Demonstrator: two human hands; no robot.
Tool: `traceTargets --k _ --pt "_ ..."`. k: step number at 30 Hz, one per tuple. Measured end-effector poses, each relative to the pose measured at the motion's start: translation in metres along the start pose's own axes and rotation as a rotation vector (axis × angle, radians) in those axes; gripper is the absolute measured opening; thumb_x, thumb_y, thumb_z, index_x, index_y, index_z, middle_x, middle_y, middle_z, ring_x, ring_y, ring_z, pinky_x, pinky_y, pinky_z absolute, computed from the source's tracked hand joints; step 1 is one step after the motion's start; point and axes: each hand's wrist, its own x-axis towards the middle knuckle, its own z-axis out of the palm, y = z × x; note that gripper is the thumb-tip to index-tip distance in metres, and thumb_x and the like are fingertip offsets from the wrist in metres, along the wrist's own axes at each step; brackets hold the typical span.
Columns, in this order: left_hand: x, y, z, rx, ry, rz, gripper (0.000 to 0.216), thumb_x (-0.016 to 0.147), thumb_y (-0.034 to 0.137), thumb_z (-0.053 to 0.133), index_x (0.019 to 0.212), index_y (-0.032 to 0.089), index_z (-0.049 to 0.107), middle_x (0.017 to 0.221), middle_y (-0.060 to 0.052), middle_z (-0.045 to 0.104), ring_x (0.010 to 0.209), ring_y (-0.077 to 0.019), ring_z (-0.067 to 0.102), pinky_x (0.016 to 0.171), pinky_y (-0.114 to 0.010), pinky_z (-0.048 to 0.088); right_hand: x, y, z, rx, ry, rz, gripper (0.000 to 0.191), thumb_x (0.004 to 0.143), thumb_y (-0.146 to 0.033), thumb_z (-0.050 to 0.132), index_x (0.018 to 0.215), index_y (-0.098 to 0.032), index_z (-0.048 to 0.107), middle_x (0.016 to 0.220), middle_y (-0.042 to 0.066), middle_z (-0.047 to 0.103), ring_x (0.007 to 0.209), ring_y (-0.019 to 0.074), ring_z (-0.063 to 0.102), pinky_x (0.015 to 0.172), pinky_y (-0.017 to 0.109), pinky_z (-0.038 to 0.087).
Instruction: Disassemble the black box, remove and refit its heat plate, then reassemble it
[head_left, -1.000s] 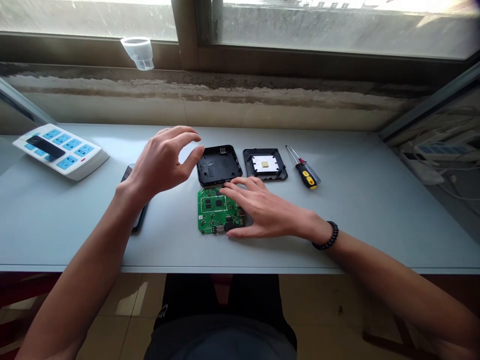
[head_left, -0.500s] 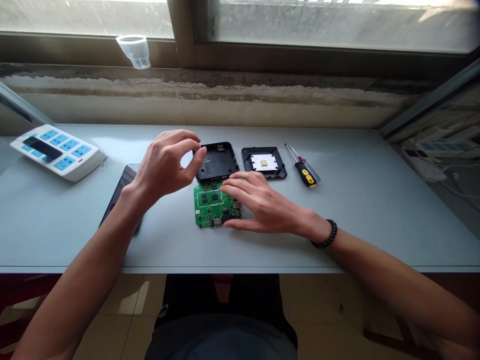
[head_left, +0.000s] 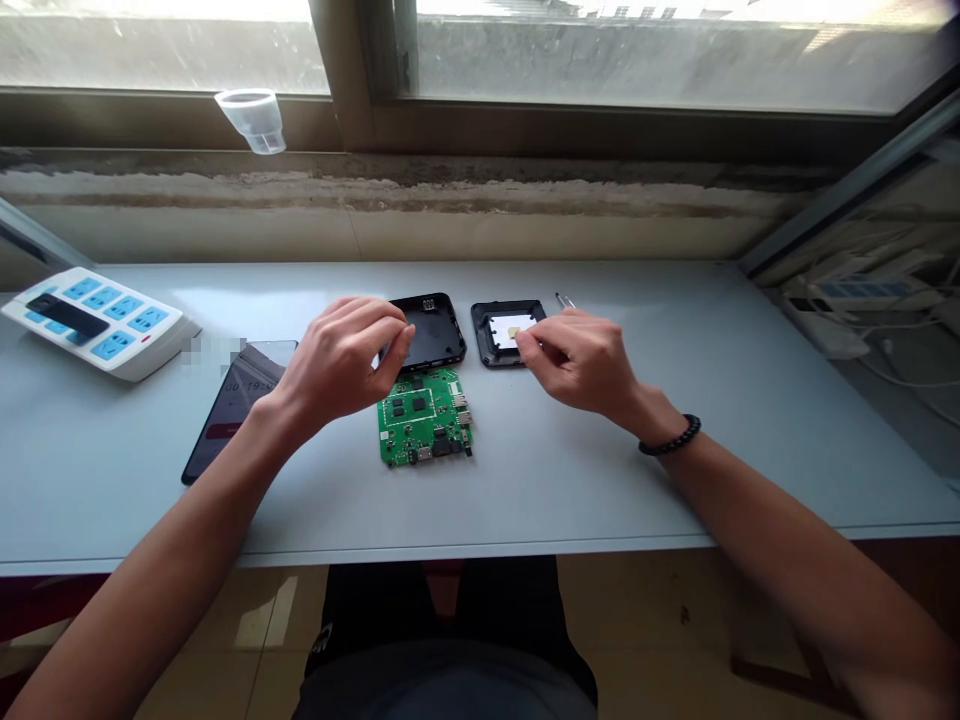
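Note:
My left hand hovers by the left side of a black plastic case half, thumb and index fingertip pinched together. Whatever may be between those tips is too small to make out. Just in front of the case half lies a green circuit board, flat on the table. My right hand is closed, its fingertips over the other black case half, which carries a white plate with a small yellowish pad. I cannot tell whether the fingertips touch the pad or hold anything.
Metal screwdriver tips show behind my right hand. A phone lies under my left forearm. At far left sits a white power strip with a black object on it. A clear plastic cup is by the window.
My right hand has left the circuit board, moved right and closed over the case half with the pad, now covering the screwdriver handles. My left hand keeps its pinch. The view has shifted slightly.

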Motion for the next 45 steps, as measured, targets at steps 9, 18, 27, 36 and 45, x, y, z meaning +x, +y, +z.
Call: traceTargets --k 9,18,27,36,45 --pt "-0.002 0.009 0.007 -0.100 -0.060 0.078 0.020 0.101 0.016 0.057 0.084 0.014 0.068 0.089 -0.010 0.078 0.085 -0.0228 0.075 0.080 -0.039 0.063 0.006 0.037 -0.029 -0.208 -0.131 0.352 0.038 0.096 -0.033 0.045 0.062 -0.022 0.033 0.051 0.000 0.037 0.050 0.0128 0.029 0.060 0.033 0.028" --pt "0.029 0.029 0.003 -0.230 -0.240 -0.035 0.025 0.103 0.032 0.054 0.111 0.014 0.069 0.111 -0.014 0.076 0.106 -0.0272 0.073 0.093 -0.044 0.061 0.008 0.060 -0.048 -0.272 -0.567 0.596 0.042 0.096 -0.034 0.045 0.060 -0.019 0.030 0.056 0.003 0.039 0.057 0.0139 0.028 0.063 0.035 0.020" --pt "0.079 0.036 0.038 -0.166 -0.689 -0.103 0.054 0.092 0.053 0.064 0.125 0.009 0.058 0.136 -0.022 0.062 0.118 -0.0339 0.064 0.099 -0.044 0.052 0.011 0.059 -0.064 -0.236 -0.733 0.686 0.050 0.095 -0.049 0.051 0.058 -0.018 0.040 0.057 0.002 0.043 0.059 0.0121 0.035 0.061 0.032 0.023" --pt "0.087 0.016 0.063 -0.208 -0.774 -0.221 0.105 0.080 0.068 0.070 0.155 0.004 0.033 0.153 -0.025 0.050 0.140 -0.0415 0.048 0.118 -0.051 0.037 0.012 0.049 -0.069 -0.212 -0.983 0.682 0.059 0.085 -0.058 0.061 0.051 -0.019 0.033 0.052 0.001 0.037 0.051 0.0102 0.028 0.053 0.032 0.019" --pt "0.087 0.020 0.064 -0.204 -0.803 -0.234 0.074 0.084 0.069 0.063 0.131 0.012 0.054 0.118 -0.018 0.072 0.109 -0.0366 0.065 0.107 -0.052 0.045 0.015 0.046 -0.075 -0.254 -0.875 0.702 0.036 0.082 -0.031 0.060 0.054 -0.020 0.041 0.056 0.001 0.030 0.058 0.0119 0.028 0.060 0.034 0.018"
